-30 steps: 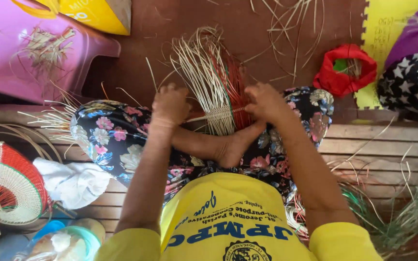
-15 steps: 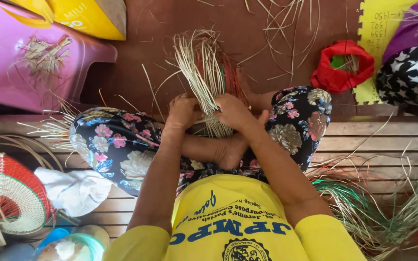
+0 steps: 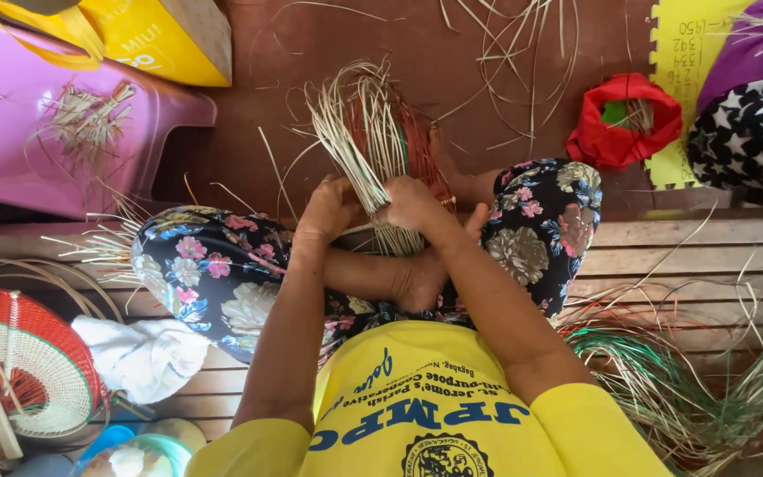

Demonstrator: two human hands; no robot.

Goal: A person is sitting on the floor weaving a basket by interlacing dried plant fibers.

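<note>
At the left edge of the wooden floor lies a red-and-cream woven fan, beside a white cloth. Over the lap, the left hand and right hand have their fingers closed around a bundle of pale straw strips fanning upward. This looks like mid-weave gathering; the next move probably calls for separating single strips without loosening the grip.

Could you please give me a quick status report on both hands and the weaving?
Left hand and right hand both grip the straw bundle. Bundle upright over lap. Nothing obstructing.
</note>
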